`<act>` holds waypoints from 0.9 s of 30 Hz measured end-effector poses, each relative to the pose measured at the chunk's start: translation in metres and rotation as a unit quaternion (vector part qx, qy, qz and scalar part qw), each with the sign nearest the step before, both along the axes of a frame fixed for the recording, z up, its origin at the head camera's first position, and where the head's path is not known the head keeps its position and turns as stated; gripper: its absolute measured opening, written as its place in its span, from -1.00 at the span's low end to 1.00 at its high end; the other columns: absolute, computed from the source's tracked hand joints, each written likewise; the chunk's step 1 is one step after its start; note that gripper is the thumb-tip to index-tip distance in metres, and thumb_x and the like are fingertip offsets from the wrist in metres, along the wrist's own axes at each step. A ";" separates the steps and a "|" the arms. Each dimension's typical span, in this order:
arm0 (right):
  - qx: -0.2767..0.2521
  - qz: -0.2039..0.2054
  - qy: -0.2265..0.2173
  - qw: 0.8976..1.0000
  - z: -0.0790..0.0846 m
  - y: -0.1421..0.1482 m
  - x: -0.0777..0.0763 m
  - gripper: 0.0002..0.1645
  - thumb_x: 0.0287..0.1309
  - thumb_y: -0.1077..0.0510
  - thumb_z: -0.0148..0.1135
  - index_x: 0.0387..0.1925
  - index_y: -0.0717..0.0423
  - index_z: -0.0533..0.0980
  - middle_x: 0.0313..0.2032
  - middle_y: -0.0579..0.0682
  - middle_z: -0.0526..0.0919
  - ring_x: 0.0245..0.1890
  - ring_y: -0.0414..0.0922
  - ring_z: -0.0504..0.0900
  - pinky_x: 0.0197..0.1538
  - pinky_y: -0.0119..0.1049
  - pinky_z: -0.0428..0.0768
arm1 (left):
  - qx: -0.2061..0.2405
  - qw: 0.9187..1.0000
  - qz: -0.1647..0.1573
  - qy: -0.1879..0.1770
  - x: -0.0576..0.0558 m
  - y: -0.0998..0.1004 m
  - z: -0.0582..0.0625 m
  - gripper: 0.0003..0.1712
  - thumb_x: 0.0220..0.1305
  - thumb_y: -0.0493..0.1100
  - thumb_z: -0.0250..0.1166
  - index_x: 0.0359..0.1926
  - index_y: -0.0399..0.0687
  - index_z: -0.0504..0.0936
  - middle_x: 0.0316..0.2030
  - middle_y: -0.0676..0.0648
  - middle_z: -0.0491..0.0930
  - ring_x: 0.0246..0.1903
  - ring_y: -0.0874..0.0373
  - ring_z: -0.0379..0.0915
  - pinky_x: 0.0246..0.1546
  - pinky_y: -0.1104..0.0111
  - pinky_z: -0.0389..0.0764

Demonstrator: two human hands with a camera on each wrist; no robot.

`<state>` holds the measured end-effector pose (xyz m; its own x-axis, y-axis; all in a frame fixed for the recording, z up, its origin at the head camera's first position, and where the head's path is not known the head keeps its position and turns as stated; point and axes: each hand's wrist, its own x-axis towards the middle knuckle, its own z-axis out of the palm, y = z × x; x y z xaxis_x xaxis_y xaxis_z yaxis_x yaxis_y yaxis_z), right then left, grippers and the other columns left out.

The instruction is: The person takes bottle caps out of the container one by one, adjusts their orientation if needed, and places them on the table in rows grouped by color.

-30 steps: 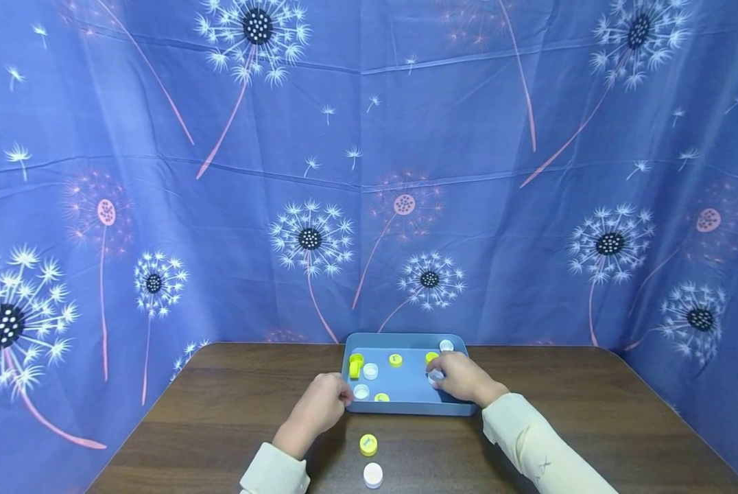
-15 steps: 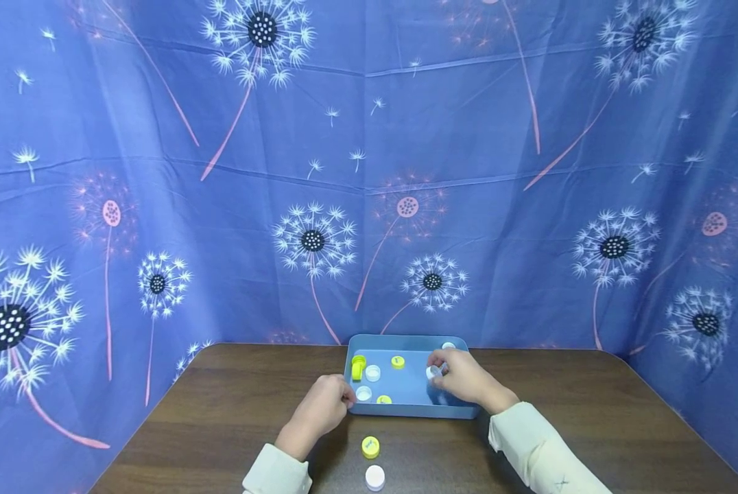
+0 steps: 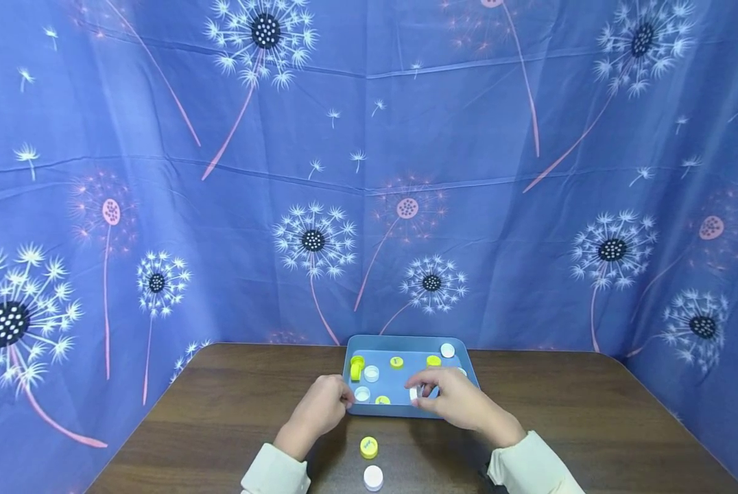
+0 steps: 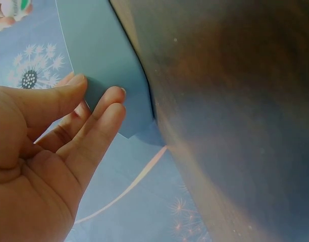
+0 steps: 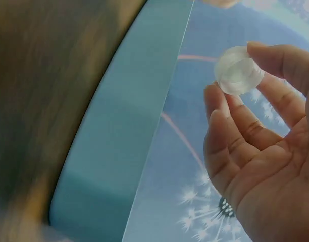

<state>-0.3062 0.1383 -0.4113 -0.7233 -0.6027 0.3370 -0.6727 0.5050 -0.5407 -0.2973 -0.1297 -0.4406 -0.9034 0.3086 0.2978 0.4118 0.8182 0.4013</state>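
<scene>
My right hand [image 3: 458,405] pinches a small white bottle cap [image 5: 239,70] between thumb and fingertips, over the front right part of a blue-grey tray [image 3: 400,410]. The right wrist view shows the cap's translucent side, held above the tray's wall. At the tray's front left corner, my left hand [image 4: 48,131] grips the rim, thumb at the top edge and fingertips against the outer wall. Inside the tray lie several caps, among them a white cap [image 3: 371,373], a yellow cap [image 3: 396,362] and another white cap [image 3: 447,350] at the back right.
On the brown wooden table [image 3: 221,439], a yellow cap [image 3: 369,447] and a white cap [image 3: 373,477] stand in front of the tray, one behind the other. Yellow caps [image 3: 356,368] sit together at the tray's left side. A blue dandelion-print curtain [image 3: 369,206] hangs behind the table.
My right hand has lifted the white cap off the tray's right side and carried it left and toward me. The left hand stays at the tray's corner.
</scene>
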 end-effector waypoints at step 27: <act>0.051 0.176 -0.081 0.980 -0.029 -0.025 0.047 -0.82 -0.16 0.14 0.42 -0.44 -0.07 0.57 -0.45 -0.34 0.59 -0.44 -0.40 0.52 -0.41 -0.49 0.51 | 0.005 1.000 0.008 -0.018 0.003 -0.001 0.004 -0.83 0.01 -0.41 0.29 -0.51 -0.07 0.71 -0.50 0.12 0.53 -0.45 0.31 0.44 -0.39 0.40 0.54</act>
